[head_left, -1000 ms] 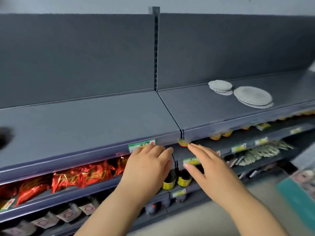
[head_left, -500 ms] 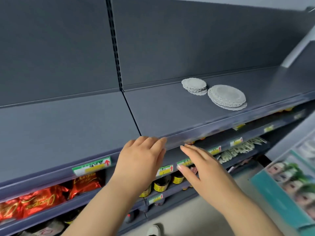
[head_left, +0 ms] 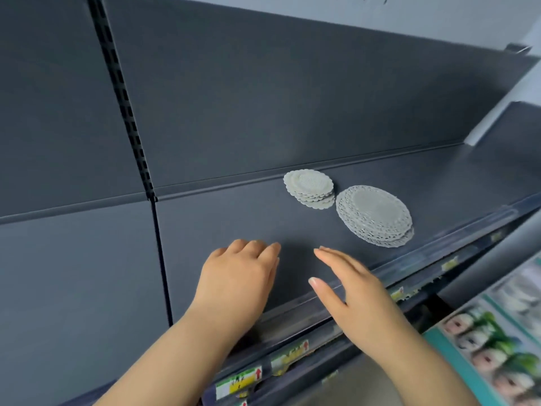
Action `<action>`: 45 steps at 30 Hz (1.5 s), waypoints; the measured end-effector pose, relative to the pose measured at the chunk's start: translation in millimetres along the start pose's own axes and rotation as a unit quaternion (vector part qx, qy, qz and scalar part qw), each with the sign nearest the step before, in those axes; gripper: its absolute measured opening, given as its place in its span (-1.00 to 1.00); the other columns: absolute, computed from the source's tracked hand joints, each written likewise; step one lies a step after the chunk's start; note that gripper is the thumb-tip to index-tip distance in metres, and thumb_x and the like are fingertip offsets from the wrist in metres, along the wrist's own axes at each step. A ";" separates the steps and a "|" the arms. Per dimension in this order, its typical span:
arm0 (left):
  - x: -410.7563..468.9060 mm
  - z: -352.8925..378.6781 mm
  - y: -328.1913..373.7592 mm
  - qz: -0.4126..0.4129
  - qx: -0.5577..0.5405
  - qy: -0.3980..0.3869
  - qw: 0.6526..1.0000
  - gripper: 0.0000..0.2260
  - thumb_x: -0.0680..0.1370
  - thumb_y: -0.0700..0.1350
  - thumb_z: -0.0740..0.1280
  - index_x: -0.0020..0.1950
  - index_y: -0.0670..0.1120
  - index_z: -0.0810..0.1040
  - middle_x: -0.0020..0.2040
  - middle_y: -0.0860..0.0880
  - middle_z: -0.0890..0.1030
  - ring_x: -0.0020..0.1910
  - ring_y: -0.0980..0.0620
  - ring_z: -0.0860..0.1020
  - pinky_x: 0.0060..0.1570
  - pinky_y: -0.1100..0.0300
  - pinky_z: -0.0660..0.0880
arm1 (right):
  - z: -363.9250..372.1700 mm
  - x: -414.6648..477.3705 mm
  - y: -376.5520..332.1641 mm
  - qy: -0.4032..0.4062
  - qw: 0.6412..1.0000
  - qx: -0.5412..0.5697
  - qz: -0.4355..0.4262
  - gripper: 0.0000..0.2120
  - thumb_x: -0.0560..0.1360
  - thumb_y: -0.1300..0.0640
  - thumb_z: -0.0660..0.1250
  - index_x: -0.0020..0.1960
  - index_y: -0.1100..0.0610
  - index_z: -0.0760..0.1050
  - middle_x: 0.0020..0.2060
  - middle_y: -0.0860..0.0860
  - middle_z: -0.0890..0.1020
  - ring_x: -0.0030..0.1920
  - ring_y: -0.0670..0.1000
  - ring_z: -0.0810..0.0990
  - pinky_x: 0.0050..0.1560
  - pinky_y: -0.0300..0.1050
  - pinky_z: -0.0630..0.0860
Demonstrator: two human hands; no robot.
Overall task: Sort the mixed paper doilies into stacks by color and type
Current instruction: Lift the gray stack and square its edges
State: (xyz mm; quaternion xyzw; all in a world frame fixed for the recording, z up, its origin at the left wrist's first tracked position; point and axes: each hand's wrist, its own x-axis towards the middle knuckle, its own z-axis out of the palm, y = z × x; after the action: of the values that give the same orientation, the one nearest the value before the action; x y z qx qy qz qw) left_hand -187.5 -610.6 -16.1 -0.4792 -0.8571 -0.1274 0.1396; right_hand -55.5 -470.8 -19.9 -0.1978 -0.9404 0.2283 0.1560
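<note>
Hands empty: left hand (head_left: 240,276) loosely curled, right hand (head_left: 354,291) flat, fingers spread, over shelf (head_left: 222,230) front. Small doily stack (head_left: 310,187) and large lace doily stack (head_left: 374,215) lie ahead, rightward; right hand nearer.

Dark grey metal shelf (head_left: 234,218) with matching back panels; slotted upright (head_left: 123,92) divides two bays. Pale wall (head_left: 409,16) above. Price labels (head_left: 238,382) on lower shelf edges (print blurred). Even, diffuse light.
</note>
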 end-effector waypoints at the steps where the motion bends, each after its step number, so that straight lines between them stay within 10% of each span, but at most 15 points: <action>1: 7.6 3.4 1.2 0.001 0.004 -0.005 1.000 -0.82 0.48 -0.11 0.38 0.06 -0.08 0.64 -0.16 -0.03 0.67 -0.21 -0.13 0.62 -0.32 0.06 0.55 | -2.6 7.3 8.1 0.003 1.000 0.008 0.002 -0.55 0.48 -0.13 0.18 0.35 -0.12 0.30 0.31 -0.28 0.32 0.31 -0.27 0.26 0.29 -0.32 0.21; 10: 84.5 32.2 26.0 -0.054 0.041 -0.009 0.998 -0.82 0.40 -0.13 0.46 0.00 -0.06 0.66 -0.17 -0.01 0.68 -0.26 -0.12 0.63 -0.38 0.07 0.56 | -37.7 108.1 81.5 0.011 0.997 0.059 -0.046 -0.68 0.50 -0.01 0.25 0.25 -0.07 0.43 0.26 -0.26 0.40 0.26 -0.28 0.31 0.28 -0.31 0.24; 15: 135.6 46.0 53.8 -0.116 0.018 -0.015 0.993 -0.81 0.50 -0.11 0.33 0.10 -0.01 0.59 -0.06 0.04 0.65 -0.11 -0.08 0.62 -0.28 0.08 0.55 | -63.6 161.9 124.0 -0.002 0.994 0.066 -0.091 -0.69 0.49 0.05 0.28 0.23 0.00 0.48 0.23 -0.19 0.46 0.20 -0.26 0.36 0.10 -0.66 0.05; 24: 229.7 108.2 66.3 -0.277 0.088 -0.051 0.956 -0.60 0.61 0.09 0.08 0.42 0.02 0.23 0.25 0.01 0.41 0.23 -0.03 0.36 0.03 0.09 0.38 | -55.8 275.1 162.4 -0.189 0.973 0.134 0.004 -0.46 0.41 -0.07 0.35 0.34 0.02 0.33 0.29 -0.06 0.43 0.26 -0.04 0.42 0.19 -0.07 0.40; 30: 219.5 128.1 60.7 -0.418 0.000 -0.019 0.908 -0.37 0.47 0.29 0.21 0.46 0.10 0.13 0.35 0.01 0.33 0.32 -0.05 0.29 0.15 0.01 0.33 | -23.8 306.9 169.9 -0.305 0.949 0.075 0.039 -0.18 0.25 -0.17 0.48 0.37 0.15 0.28 0.28 0.04 0.43 0.19 0.06 0.46 0.00 -0.13 0.36; 35: 224.1 128.8 54.0 -0.476 -0.046 -0.057 0.876 -0.24 0.40 0.36 0.25 0.47 0.06 0.06 0.34 -0.02 0.36 0.34 -0.09 0.28 0.18 -0.08 0.30 | -22.5 321.0 170.7 -0.344 0.936 0.070 0.040 -0.34 0.12 -0.18 0.55 0.04 0.20 0.50 -0.09 0.08 0.58 -0.21 0.06 0.48 -0.22 -0.12 0.40; 45: 226.1 128.2 43.9 -0.483 -0.066 -0.068 0.871 -0.20 0.35 0.37 0.30 0.47 0.12 0.06 0.35 0.06 0.34 0.35 -0.06 0.25 0.17 -0.09 0.31 | -22.9 318.6 163.6 -0.332 0.938 0.098 0.009 -0.28 0.16 -0.01 0.58 0.19 0.20 0.35 0.10 0.07 0.51 0.00 0.04 0.51 -0.04 -0.09 0.45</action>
State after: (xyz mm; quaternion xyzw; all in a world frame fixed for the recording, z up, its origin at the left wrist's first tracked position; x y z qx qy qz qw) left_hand -278.4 -365.4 -49.7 -0.0215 -0.9786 -0.2025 -0.0305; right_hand -275.7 -187.4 -16.1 -0.1029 -0.9098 0.3735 -0.1490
